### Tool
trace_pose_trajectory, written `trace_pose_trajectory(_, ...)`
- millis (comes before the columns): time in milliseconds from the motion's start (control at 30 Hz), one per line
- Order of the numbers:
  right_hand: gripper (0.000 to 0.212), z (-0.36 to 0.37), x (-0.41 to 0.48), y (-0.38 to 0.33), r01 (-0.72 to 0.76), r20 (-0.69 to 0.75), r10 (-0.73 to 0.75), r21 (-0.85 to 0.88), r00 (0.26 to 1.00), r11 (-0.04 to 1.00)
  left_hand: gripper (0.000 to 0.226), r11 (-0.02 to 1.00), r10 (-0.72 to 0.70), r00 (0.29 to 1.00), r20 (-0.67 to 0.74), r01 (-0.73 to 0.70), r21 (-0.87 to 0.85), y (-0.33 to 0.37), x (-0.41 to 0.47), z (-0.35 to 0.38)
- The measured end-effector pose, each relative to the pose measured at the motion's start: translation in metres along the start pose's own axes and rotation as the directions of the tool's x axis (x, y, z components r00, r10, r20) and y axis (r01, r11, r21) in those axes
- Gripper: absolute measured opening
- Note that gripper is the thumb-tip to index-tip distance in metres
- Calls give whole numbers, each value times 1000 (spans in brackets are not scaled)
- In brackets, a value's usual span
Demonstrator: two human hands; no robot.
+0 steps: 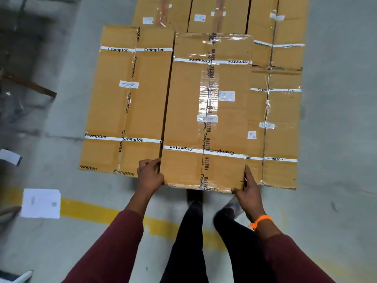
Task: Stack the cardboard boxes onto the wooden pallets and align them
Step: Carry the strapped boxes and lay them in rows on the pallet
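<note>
1. The left grip [150, 174] is clasping the near-left corner of the middle box [204, 111], fingers curling over its edge.
2. The right grip [247, 190] is clasping the near-right corner, arm reaching forward.
3. The middle box is lying between the left box [126, 99] and the right box [281, 123].

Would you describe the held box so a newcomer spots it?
Find the brown boxes on the grey floor. The held box is mid near row, left hand and right hand at its corners. Unlike those beside it, its Crompton tape reads upside down.
</note>
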State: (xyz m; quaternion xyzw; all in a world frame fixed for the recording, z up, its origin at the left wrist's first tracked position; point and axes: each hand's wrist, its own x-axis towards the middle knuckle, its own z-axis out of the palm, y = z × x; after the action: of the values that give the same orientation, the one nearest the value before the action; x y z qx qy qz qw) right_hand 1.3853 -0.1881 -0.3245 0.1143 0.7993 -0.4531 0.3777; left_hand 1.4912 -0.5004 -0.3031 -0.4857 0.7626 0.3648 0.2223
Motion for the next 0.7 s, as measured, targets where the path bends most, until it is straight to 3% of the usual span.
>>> trace_pose_trajectory(200, 97, 7, 4, 0, 14, -28, -13, 35, 1000, 999, 82, 992, 119, 993, -26, -120, -33, -3, -8, 2)
trace_pose_trajectory(433, 98, 10, 3, 1, 26, -55, -23, 41, 998, 999, 76, 985, 156, 986, 58, -160, 63, -1, -7, -4)
trace_pose_trajectory(600, 99, 12, 7, 0, 33, -68, -30, 47, 997, 998, 101, 943, 174, 978, 115, -199, 266, -6, -9, 4)
trace_pose_trajectory(700, 100, 11, 10, 1, 30, -56, -29, 16, 998, 999, 103, 918, 175, 978, 113, -204, 339, -5, -11, 10)
